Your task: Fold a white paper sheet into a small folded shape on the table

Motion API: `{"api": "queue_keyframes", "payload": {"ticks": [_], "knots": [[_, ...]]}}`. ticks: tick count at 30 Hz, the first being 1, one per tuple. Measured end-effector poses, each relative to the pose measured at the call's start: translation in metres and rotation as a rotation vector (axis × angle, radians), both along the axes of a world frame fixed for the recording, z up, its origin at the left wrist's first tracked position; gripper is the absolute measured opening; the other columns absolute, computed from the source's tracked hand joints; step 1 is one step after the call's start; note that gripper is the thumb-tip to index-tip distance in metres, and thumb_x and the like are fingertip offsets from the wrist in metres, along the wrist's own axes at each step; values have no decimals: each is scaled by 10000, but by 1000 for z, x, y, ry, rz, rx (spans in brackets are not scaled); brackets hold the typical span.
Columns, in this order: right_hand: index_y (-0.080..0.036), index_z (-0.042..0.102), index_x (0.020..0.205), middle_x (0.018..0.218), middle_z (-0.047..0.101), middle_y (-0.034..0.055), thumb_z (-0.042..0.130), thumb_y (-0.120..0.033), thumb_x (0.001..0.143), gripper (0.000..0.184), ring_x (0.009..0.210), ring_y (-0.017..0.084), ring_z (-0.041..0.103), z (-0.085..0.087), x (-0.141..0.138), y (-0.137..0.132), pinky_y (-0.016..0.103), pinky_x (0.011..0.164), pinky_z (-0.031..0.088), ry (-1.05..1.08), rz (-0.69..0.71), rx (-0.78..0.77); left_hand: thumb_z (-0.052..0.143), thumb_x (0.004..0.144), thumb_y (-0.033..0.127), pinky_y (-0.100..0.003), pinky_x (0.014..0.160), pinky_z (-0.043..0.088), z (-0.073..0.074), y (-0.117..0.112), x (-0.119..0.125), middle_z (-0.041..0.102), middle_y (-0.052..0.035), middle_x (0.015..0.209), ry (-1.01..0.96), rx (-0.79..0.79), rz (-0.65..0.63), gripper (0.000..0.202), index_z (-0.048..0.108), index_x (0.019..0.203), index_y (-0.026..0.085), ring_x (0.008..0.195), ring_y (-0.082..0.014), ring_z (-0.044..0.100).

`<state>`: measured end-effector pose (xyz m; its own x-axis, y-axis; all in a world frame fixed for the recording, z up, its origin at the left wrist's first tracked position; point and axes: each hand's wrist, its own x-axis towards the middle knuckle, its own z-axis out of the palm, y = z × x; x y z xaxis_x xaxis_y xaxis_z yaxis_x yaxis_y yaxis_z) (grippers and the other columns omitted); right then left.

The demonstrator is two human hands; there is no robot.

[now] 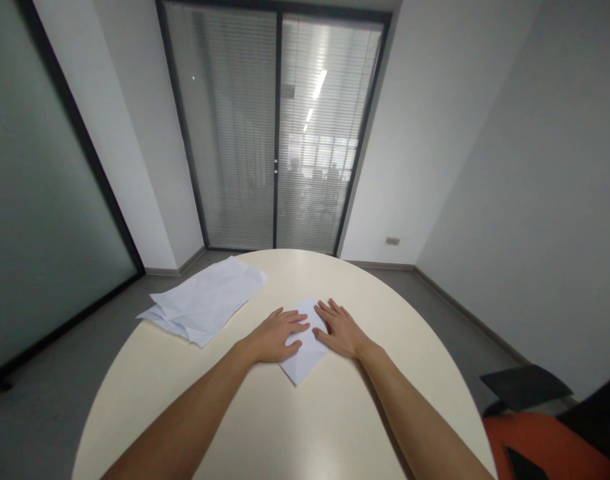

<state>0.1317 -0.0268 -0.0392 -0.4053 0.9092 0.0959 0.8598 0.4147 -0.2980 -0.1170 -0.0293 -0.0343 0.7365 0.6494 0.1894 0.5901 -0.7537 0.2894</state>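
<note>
A folded white sheet of paper (305, 357) lies on the round cream table (285, 427), a pointed corner facing me. My left hand (277, 335) rests flat on its left part, fingers stretched out and slightly spread. My right hand (339, 328) lies flat on its right part, fingers also extended. Both palms press down on the paper and neither hand grips anything.
A loose stack of white sheets (205, 300) lies at the table's far left edge. An orange chair (545, 443) with a dark armrest stands at the lower right. Glass doors with blinds (277, 133) close the far wall.
</note>
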Motion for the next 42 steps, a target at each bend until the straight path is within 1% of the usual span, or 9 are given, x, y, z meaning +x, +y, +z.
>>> {"api": "queue_keyframes", "payload": {"ticks": [6, 14, 18, 21, 25, 28, 31, 37, 42], "knots": [[-91, 480, 1453, 1509, 448, 179, 460, -467, 969, 614, 1453, 314, 330, 9, 3, -3, 501, 1219, 210, 30, 197, 100, 472, 951, 374, -575, 1184, 196, -2, 3, 0, 436, -17, 1543, 27, 19, 96, 460, 519, 1407, 338, 1415, -274, 389], [-148, 688, 1222, 1336, 633, 149, 572, -260, 891, 368, 1292, 254, 556, 25, -3, -12, 462, 1207, 269, 130, 413, 149, 459, 962, 359, -585, 1155, 245, -14, 10, 0, 482, -45, 1510, 14, 90, 292, 435, 554, 1383, 306, 1382, -302, 418], [-184, 714, 1191, 1313, 653, 128, 655, -242, 801, 398, 1277, 271, 565, 19, -4, -10, 484, 1160, 342, 148, 391, 141, 473, 959, 341, -525, 1147, 296, -20, 14, -1, 517, -73, 1478, -51, 106, 290, 421, 589, 1356, 258, 1357, -291, 444], [-203, 726, 1179, 1304, 661, 115, 665, -270, 807, 382, 1271, 279, 568, 16, -2, -8, 475, 1123, 391, 157, 344, 130, 478, 963, 330, -476, 1158, 302, -21, 16, -3, 518, -83, 1476, -79, 90, 239, 419, 595, 1354, 233, 1365, -272, 441], [-204, 737, 1159, 1275, 678, 116, 659, -302, 836, 347, 1229, 278, 593, 18, 3, -9, 449, 1085, 431, 162, 310, 122, 420, 997, 304, -494, 1175, 273, -16, 13, -2, 518, -89, 1474, -144, 82, 206, 369, 650, 1274, 225, 1355, -247, 464], [-206, 736, 1155, 1284, 671, 117, 631, -299, 861, 326, 1212, 276, 600, 19, 7, -9, 437, 1049, 463, 170, 278, 125, 400, 1013, 321, -481, 1168, 296, -11, 8, -1, 599, -75, 1387, -189, 86, 156, 353, 683, 1205, 233, 1295, -224, 522], [-206, 739, 1134, 1272, 678, 115, 612, -291, 877, 299, 1206, 272, 604, 15, 12, -7, 437, 1039, 470, 194, 252, 142, 446, 997, 350, -443, 1137, 358, -8, 6, -1, 648, -77, 1320, -193, 78, 109, 348, 670, 1227, 216, 1265, -233, 541], [-214, 736, 1135, 1269, 681, 113, 577, -352, 919, 302, 1217, 276, 598, 7, 22, -2, 454, 1042, 465, 242, 199, 123, 550, 934, 444, -437, 1155, 342, -6, 7, -9, 612, -78, 1372, -196, -11, 56, 453, 591, 1322, 213, 1334, -262, 491], [-225, 740, 1143, 1283, 675, 103, 520, -398, 958, 336, 1238, 275, 584, 11, 25, 1, 458, 1054, 454, 238, 182, 54, 574, 913, 464, -399, 1129, 362, -1, 6, -10, 649, -73, 1310, -239, -82, 52, 411, 630, 1233, 213, 1297, -255, 525]]}}
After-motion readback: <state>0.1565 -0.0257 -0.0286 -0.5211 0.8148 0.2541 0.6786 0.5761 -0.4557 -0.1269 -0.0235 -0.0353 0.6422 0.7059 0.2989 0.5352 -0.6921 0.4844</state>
